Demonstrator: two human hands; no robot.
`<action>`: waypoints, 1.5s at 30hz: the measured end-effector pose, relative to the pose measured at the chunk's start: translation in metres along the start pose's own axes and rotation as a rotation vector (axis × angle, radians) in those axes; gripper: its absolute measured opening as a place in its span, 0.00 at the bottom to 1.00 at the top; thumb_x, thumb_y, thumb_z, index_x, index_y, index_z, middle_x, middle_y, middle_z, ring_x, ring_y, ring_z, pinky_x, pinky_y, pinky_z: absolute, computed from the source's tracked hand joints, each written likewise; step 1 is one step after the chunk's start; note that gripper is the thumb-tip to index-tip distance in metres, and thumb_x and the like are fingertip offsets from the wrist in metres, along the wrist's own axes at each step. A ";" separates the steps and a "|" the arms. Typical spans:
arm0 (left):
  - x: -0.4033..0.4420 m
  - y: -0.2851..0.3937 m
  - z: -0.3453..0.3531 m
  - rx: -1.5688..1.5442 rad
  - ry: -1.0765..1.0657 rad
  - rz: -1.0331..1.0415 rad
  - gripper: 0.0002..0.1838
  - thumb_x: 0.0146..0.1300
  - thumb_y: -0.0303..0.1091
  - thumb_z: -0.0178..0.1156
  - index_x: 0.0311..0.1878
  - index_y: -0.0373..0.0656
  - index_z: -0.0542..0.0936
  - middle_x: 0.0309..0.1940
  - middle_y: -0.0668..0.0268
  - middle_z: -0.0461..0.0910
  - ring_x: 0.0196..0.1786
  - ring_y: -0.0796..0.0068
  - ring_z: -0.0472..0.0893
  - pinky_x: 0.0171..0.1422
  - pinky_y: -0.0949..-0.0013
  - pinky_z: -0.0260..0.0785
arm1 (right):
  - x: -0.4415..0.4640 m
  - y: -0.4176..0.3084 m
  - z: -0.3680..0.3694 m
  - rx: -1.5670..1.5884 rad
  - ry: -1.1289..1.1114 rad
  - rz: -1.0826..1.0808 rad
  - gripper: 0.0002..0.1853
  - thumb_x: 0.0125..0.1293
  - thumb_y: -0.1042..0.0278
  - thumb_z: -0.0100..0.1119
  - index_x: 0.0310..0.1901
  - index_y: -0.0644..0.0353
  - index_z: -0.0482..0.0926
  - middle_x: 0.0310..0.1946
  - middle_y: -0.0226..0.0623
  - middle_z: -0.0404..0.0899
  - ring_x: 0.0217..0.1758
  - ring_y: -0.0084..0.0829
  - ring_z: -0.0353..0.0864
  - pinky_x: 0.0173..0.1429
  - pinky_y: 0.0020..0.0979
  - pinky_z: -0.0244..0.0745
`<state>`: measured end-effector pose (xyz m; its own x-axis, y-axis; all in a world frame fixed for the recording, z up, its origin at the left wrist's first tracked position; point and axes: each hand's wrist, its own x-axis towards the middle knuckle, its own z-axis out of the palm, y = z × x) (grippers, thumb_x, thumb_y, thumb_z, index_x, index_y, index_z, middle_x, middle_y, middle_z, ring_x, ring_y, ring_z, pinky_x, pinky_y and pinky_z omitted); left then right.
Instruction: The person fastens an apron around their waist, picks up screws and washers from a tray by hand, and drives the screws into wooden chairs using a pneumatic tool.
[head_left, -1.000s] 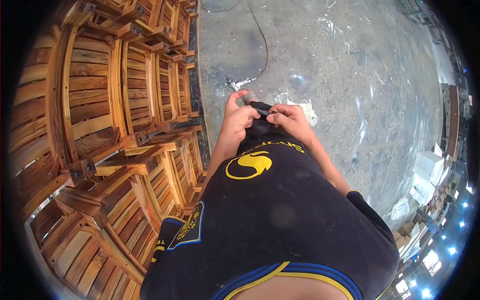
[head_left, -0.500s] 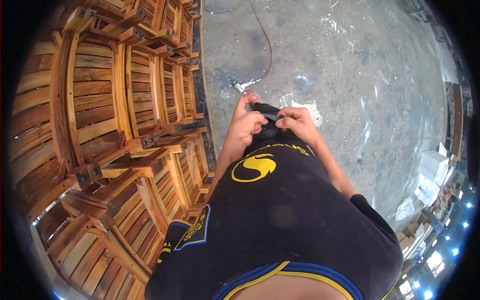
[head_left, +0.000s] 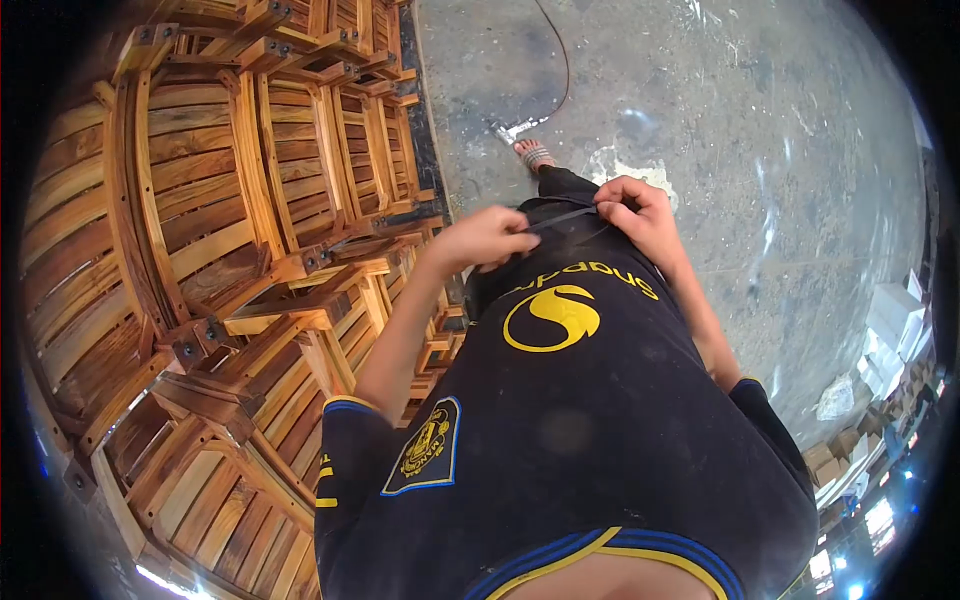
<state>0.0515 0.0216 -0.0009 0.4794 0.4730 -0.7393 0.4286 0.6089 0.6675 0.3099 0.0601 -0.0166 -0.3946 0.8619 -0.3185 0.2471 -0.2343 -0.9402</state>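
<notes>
One dark shirt fills the foreground; past its yellow emblem, the left hand, blurred, and the right hand each pinch tight on a thin dark strip, stretched between them over black trousers. Beyond, a foot stands near a hose.

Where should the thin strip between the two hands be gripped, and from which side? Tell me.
Probably pinch the bare middle of the strip from above: it is narrow, runs nearly straight between the left hand and right hand, and nothing covers it there.
</notes>
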 end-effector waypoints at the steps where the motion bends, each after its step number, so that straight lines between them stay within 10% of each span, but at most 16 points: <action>1: -0.009 -0.012 0.000 -0.130 -0.042 -0.081 0.14 0.64 0.41 0.60 0.33 0.39 0.77 0.14 0.74 0.67 0.15 0.85 0.63 0.17 0.76 0.51 | -0.002 -0.001 -0.002 0.023 -0.009 0.019 0.04 0.57 0.75 0.59 0.33 0.64 0.80 0.24 0.24 0.76 0.29 0.14 0.71 0.36 0.20 0.67; 16: 0.042 0.024 0.014 -1.036 -0.036 0.258 0.08 0.64 0.31 0.58 0.44 0.43 0.72 0.12 0.78 0.61 0.11 0.88 0.57 0.16 0.80 0.45 | 0.014 -0.022 -0.022 0.097 -0.268 0.053 0.16 0.50 0.81 0.66 0.42 0.61 0.78 0.28 0.21 0.73 0.29 0.12 0.68 0.35 0.18 0.64; 25: 0.098 0.068 0.034 -1.023 -0.098 0.021 0.13 0.58 0.30 0.63 0.45 0.46 0.72 0.18 0.76 0.63 0.15 0.88 0.58 0.17 0.80 0.45 | -0.006 -0.018 -0.027 -0.495 0.108 -0.178 0.16 0.44 0.71 0.63 0.39 0.64 0.78 0.30 0.42 0.80 0.31 0.39 0.80 0.38 0.34 0.75; 45: 0.078 0.034 0.020 -1.245 -0.050 0.072 0.17 0.53 0.18 0.61 0.31 0.55 0.68 0.09 0.79 0.55 0.10 0.84 0.55 0.18 0.75 0.46 | 0.012 0.002 -0.005 -0.008 0.008 0.031 0.10 0.52 0.67 0.65 0.30 0.66 0.81 0.17 0.29 0.74 0.23 0.16 0.69 0.28 0.24 0.63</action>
<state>0.1191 0.0664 -0.0338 0.5117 0.5223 -0.6822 -0.6026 0.7841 0.1484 0.3096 0.0724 -0.0219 -0.3793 0.8579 -0.3466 0.2664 -0.2575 -0.9288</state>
